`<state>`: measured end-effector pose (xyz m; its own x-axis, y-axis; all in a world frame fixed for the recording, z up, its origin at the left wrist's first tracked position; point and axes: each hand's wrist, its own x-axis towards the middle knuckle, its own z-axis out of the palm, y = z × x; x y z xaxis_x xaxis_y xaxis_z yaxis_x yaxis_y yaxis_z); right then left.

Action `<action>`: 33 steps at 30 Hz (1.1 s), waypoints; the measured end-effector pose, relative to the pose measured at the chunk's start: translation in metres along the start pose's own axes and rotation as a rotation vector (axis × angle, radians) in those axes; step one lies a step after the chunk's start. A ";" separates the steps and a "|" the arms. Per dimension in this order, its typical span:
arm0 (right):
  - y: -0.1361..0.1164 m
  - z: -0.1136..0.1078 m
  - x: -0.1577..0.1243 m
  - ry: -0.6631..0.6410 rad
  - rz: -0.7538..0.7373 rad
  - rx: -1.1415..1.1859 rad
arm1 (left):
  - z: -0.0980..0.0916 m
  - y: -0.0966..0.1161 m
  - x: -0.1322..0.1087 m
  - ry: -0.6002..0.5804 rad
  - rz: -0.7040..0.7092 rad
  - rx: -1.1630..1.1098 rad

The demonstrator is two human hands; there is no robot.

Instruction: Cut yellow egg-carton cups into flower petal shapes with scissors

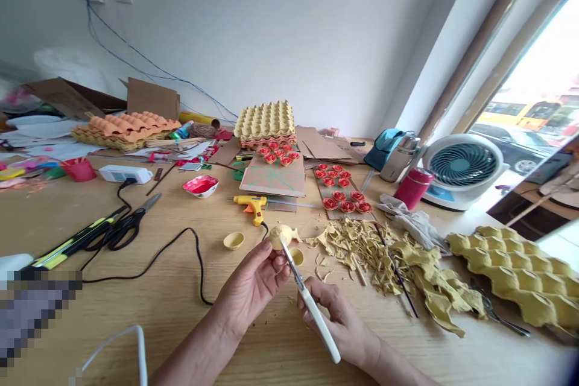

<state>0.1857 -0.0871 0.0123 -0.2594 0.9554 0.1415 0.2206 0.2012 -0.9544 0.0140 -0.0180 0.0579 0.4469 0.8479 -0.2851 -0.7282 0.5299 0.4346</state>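
Note:
Pinched between the fingertips of my left hand (253,282) is a yellow egg-carton cup (279,233), with a narrow strip of its edge sticking out to the right. My right hand (340,321) is closed around white-handled scissors (316,312), their blades pointing up and away and touching the cup. Part of the handles is hidden by my fingers. Just beyond my hands lie two more cut cups, one on the left (234,241) and another cup (296,256) behind the blades. A heap of yellow carton scraps (362,247) spreads to the right.
A yellow glue gun (253,206) lies ahead, its black cord (194,235) looping left. Black scissors (122,230) rest at left. Red paper roses (347,206) sit on cardboard. Egg trays (511,265) are at right and stacked trays (265,120) behind. A fan (461,169) stands by the window.

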 end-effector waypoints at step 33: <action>-0.009 0.012 0.002 0.200 -0.121 -0.127 | 0.030 -0.030 -0.004 0.175 0.513 0.575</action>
<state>0.1720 -0.0899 0.0180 -0.1031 0.9440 0.3135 0.3186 0.3299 -0.8886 0.0502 -0.0368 0.0719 0.0045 0.9992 -0.0391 -0.4173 0.0374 0.9080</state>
